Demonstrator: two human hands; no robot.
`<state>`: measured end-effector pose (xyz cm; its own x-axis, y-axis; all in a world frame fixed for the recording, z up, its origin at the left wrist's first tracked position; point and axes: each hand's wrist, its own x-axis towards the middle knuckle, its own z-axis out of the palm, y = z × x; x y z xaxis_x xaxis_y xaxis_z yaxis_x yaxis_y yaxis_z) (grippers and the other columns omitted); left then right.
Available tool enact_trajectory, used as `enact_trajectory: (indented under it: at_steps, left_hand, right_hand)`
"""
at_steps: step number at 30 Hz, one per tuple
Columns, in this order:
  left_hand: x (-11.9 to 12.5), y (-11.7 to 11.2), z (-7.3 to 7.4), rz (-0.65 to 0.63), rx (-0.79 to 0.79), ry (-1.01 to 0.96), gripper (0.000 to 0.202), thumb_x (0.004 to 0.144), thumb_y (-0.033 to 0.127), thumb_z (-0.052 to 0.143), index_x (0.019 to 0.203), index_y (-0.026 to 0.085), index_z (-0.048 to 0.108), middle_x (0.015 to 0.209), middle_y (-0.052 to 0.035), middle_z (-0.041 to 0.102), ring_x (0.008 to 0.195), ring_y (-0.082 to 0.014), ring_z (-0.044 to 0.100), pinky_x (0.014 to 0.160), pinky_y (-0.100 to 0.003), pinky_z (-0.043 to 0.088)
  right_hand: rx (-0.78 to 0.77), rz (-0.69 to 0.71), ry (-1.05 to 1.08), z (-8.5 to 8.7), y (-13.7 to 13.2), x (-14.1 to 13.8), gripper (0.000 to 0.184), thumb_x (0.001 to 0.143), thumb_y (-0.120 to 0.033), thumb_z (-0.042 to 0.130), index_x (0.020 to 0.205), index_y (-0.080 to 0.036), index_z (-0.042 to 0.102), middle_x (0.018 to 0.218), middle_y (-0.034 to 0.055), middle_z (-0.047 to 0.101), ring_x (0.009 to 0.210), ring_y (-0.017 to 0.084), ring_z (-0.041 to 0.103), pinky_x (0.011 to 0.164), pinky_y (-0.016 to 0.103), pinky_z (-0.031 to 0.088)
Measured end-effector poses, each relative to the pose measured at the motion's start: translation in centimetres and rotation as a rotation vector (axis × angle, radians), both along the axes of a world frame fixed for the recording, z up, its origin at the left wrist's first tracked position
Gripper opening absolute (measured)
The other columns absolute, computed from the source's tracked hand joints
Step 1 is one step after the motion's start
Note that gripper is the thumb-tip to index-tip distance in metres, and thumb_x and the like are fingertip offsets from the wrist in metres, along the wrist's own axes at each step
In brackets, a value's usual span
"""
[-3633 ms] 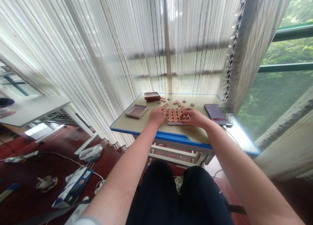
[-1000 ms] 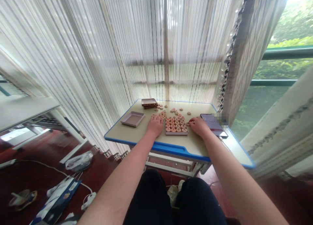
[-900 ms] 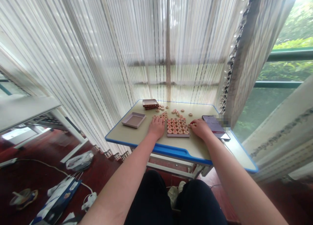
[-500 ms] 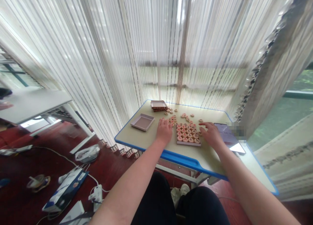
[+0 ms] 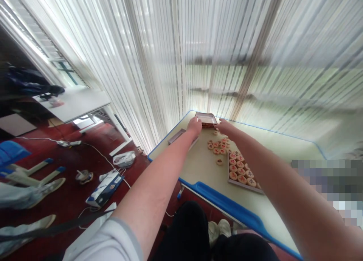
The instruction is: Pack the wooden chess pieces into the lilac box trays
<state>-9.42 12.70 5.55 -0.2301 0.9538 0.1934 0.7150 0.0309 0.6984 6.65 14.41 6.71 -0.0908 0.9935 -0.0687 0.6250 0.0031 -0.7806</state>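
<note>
In the upper middle of the frame, the left hand (image 5: 194, 125) and right hand (image 5: 225, 127) flank the patterned box (image 5: 207, 119) on the desk (image 5: 195, 166), seemingly for grasping, whether fingers are closed being unclear; lifting would need even, two-sided pressure.

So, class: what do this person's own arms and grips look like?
The left grip and right grip are ungloved hands. The left arm is bare below a pale sleeve with a greyer hem. The right arm is bare where visible.
</note>
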Motion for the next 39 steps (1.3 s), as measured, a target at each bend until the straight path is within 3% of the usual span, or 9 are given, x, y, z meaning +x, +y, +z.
enact_trajectory:
  at_steps: [5, 11, 14, 19, 25, 29, 33, 36, 39]
  left_hand:
    - [0.0, 0.5, -0.8, -0.034, -0.098, 0.099, 0.044, 0.089, 0.030, 0.033, 0.124, 0.009, 0.049, 0.127, -0.0168, 0.054, 0.118, -0.0246, 0.051, 0.099, -0.036, 0.039]
    - [0.0, -1.2, -0.9, 0.016, -0.026, 0.165, 0.037, 0.088, 0.032, 0.035, 0.105, 0.013, 0.062, 0.107, -0.0151, 0.066, 0.103, -0.0256, 0.060, 0.090, -0.036, 0.045]
    - [-0.1, -2.5, -0.8, 0.042, 0.069, 0.181, 0.035, 0.087, 0.030, 0.039, 0.108, 0.014, 0.062, 0.106, -0.0138, 0.066, 0.102, -0.0250, 0.060, 0.091, -0.036, 0.044]
    - [0.2, -5.0, -0.4, 0.003, 0.198, 0.141, 0.037, 0.084, 0.022, 0.044, 0.118, 0.014, 0.056, 0.115, -0.0119, 0.062, 0.106, -0.0221, 0.057, 0.096, -0.035, 0.043]
    - [2.4, -8.3, 0.6, -0.009, 0.351, 0.042, 0.046, 0.082, 0.016, 0.046, 0.128, 0.017, 0.043, 0.123, -0.0110, 0.056, 0.112, -0.0201, 0.052, 0.098, -0.034, 0.042]
    - [4.3, -10.5, 2.3, 0.032, 0.432, -0.013, 0.045, 0.083, 0.020, 0.048, 0.127, 0.013, 0.042, 0.122, -0.0139, 0.053, 0.110, -0.0199, 0.052, 0.096, -0.034, 0.043]
    - [6.3, -12.6, 4.5, 0.037, 0.495, -0.018, 0.031, 0.086, 0.028, 0.047, 0.113, 0.013, 0.053, 0.111, -0.0134, 0.057, 0.106, -0.0200, 0.053, 0.093, -0.034, 0.043]
    - [8.1, -14.1, 5.8, -0.031, 0.565, -0.078, 0.033, 0.089, 0.032, 0.043, 0.114, 0.014, 0.054, 0.110, -0.0130, 0.057, 0.099, -0.0173, 0.056, 0.090, -0.031, 0.045]
    - [9.9, -15.5, 6.5, -0.115, 0.581, -0.130, 0.036, 0.090, 0.030, 0.041, 0.120, 0.016, 0.054, 0.110, -0.0123, 0.059, 0.094, -0.0157, 0.059, 0.088, -0.029, 0.045]
  right_hand:
    - [0.065, -0.004, -0.041, -1.7, 2.0, -1.2, 0.043, 0.066, -0.021, 0.056, 0.107, -0.009, 0.062, 0.090, 0.0156, 0.067, 0.073, 0.022, 0.061, 0.059, 0.029, 0.046]
    - [0.103, -0.063, 0.053, -1.9, 2.3, -0.6, 0.029, 0.068, -0.026, 0.054, 0.087, -0.011, 0.069, 0.071, 0.0098, 0.067, 0.063, 0.018, 0.061, 0.052, 0.025, 0.045]
    - [0.126, -0.047, 0.101, -1.6, 1.4, 0.0, 0.033, 0.069, -0.027, 0.054, 0.093, -0.010, 0.069, 0.067, 0.0075, 0.066, 0.061, 0.017, 0.061, 0.051, 0.025, 0.045]
    - [0.256, -0.055, 0.138, -0.6, -1.7, 1.3, 0.042, 0.060, -0.021, 0.062, 0.101, -0.012, 0.067, 0.082, 0.0079, 0.069, 0.066, 0.018, 0.061, 0.058, 0.027, 0.047]
    - [0.412, -0.048, 0.062, 1.5, -6.6, 3.4, 0.041, 0.066, -0.027, 0.063, 0.106, -0.014, 0.063, 0.090, 0.0076, 0.068, 0.074, 0.018, 0.062, 0.069, 0.030, 0.048]
    - [0.547, -0.051, 0.071, 2.7, -9.3, 5.4, 0.044, 0.072, -0.029, 0.059, 0.114, -0.014, 0.058, 0.097, 0.0091, 0.066, 0.078, 0.018, 0.061, 0.073, 0.031, 0.048]
    - [0.638, -0.113, 0.164, 3.6, -12.0, 7.6, 0.039, 0.078, -0.037, 0.053, 0.109, -0.015, 0.061, 0.105, 0.0112, 0.063, 0.087, 0.020, 0.059, 0.078, 0.033, 0.047]
    - [0.624, -0.142, 0.290, 4.3, -14.2, 9.4, 0.045, 0.080, -0.042, 0.049, 0.116, -0.017, 0.058, 0.105, 0.0097, 0.063, 0.086, 0.019, 0.060, 0.075, 0.031, 0.048]
    - [0.619, -0.202, 0.319, 4.6, -16.1, 11.5, 0.047, 0.080, -0.048, 0.046, 0.112, -0.016, 0.061, 0.091, 0.0074, 0.066, 0.076, 0.018, 0.060, 0.067, 0.030, 0.048]
